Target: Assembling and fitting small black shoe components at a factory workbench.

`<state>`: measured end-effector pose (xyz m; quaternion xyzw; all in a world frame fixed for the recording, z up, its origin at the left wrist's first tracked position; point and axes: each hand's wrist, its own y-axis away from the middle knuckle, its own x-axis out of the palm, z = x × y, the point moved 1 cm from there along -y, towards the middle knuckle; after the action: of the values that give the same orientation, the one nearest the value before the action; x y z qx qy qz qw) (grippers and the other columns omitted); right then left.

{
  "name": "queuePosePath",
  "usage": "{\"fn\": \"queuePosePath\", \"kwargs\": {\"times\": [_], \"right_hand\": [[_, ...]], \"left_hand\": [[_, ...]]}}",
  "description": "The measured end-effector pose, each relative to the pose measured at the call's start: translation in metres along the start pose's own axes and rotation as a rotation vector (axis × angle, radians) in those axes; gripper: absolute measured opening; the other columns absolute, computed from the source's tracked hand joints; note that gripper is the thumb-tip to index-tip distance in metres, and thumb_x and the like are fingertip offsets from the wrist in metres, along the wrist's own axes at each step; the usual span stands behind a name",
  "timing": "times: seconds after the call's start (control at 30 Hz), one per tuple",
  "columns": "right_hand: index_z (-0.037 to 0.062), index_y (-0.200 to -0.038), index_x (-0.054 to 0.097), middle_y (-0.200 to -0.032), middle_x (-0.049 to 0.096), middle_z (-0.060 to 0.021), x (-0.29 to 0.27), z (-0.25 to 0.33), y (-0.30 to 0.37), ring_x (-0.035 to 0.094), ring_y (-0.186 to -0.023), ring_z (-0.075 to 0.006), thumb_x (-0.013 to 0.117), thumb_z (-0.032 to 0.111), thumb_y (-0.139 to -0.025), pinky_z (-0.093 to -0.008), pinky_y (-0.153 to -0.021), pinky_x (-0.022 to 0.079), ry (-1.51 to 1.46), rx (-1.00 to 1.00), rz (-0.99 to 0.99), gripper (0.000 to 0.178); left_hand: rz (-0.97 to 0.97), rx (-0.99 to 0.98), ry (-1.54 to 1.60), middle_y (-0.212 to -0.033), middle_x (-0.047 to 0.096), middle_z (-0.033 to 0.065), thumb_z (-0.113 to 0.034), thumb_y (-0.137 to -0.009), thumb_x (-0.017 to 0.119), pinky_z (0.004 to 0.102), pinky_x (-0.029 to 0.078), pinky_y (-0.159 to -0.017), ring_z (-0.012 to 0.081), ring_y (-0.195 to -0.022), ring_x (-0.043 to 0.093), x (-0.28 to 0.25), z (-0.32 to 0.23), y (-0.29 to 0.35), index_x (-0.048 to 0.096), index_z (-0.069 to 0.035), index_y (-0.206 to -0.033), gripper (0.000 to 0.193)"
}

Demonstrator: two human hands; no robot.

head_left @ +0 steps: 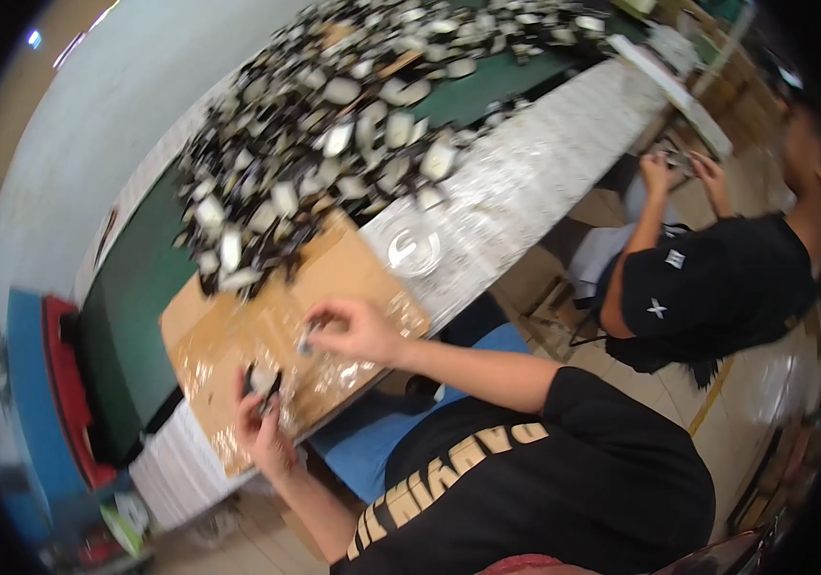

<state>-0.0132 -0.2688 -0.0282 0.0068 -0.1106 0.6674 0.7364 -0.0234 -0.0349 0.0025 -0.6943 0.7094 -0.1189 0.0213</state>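
Though blurred, readable as a black-and-white piece [265, 380], held over the near side of the cardboard sheet [197, 359] by left hand [262, 426], with fingers bent snugly around it. Probably light, stiff, smooth enough to slip, perhaps brittle; best pinched by the rim. Above the sheet's right part, right hand [358, 331] with thumb and forefinger close together; cannot tell whether on anything. Overlapping the sheet's far edge, loose heap [334, 125] of similar pieces, likely obstacle. Right of the sheet, silvery strip [516, 216]; farther right, co-worker [717, 278].

Own hands [362, 331]: 2; co-worker [717, 278]: 1; co-worker's hands [655, 174]: 2; cardboard sheet [207, 359]: 1; black-and-white pieces [284, 199]: scores, overlapping, exact count unobtainable.
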Motion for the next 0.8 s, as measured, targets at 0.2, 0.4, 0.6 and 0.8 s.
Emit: {"fn": "queuePosePath", "kwargs": {"times": [0.2, 0.4, 0.6, 0.8], "right_hand": [[0.0045, -0.112, 0.069, -0.102, 0.068, -0.0018, -0.023, 0.081, 0.033, 0.062, -0.091, -0.0109, 0.074, 0.004, -0.086, -0.0272, -0.082, 0.048, 0.061, -0.123, -0.089, 0.027], [0.0058, -0.107, 0.072, -0.104, 0.071, -0.0040, -0.007, 0.083, 0.048, 0.059, -0.096, -0.0212, 0.081, 0.002, -0.074, -0.0306, -0.083, 0.048, 0.290, -0.342, 0.042, 0.034], [0.0065, -0.101, 0.073, -0.098, 0.074, -0.0029, 0.002, 0.085, 0.050, 0.058, -0.092, -0.0234, 0.083, 0.003, -0.070, -0.0322, -0.082, 0.048, 0.479, -0.431, -0.016, 0.033], [0.0057, -0.103, 0.074, -0.097, 0.072, -0.0048, 0.003, 0.086, 0.055, 0.059, -0.090, -0.0216, 0.083, 0.001, -0.071, -0.0310, -0.080, 0.049, 0.347, -0.298, 0.042, 0.033]], "left_hand": [[0.044, -0.150, 0.115, -0.121, 0.065, 0.0107, 0.010, -0.083, 0.072, 0.0310, 0.050, -0.098, 0.0185, -0.110, 0.064, 0.048, -0.002, 0.023, 0.061, 0.003, -0.127, 0.046], [0.034, -0.235, 0.309, -0.135, 0.060, 0.0125, 0.010, -0.082, 0.073, 0.0251, 0.057, -0.090, 0.0160, -0.117, 0.062, 0.066, -0.008, 0.038, 0.046, 0.003, -0.145, 0.069], [0.029, -0.195, 0.359, -0.126, 0.065, 0.0114, 0.012, -0.085, 0.070, 0.0300, 0.053, -0.098, 0.0162, -0.113, 0.064, 0.072, -0.013, 0.042, 0.051, 0.003, -0.141, 0.059], [0.054, -0.197, 0.363, -0.124, 0.066, 0.0116, 0.011, -0.086, 0.070, 0.0296, 0.054, -0.097, 0.0161, -0.112, 0.065, 0.071, -0.016, 0.042, 0.052, 0.004, -0.140, 0.057]]}}
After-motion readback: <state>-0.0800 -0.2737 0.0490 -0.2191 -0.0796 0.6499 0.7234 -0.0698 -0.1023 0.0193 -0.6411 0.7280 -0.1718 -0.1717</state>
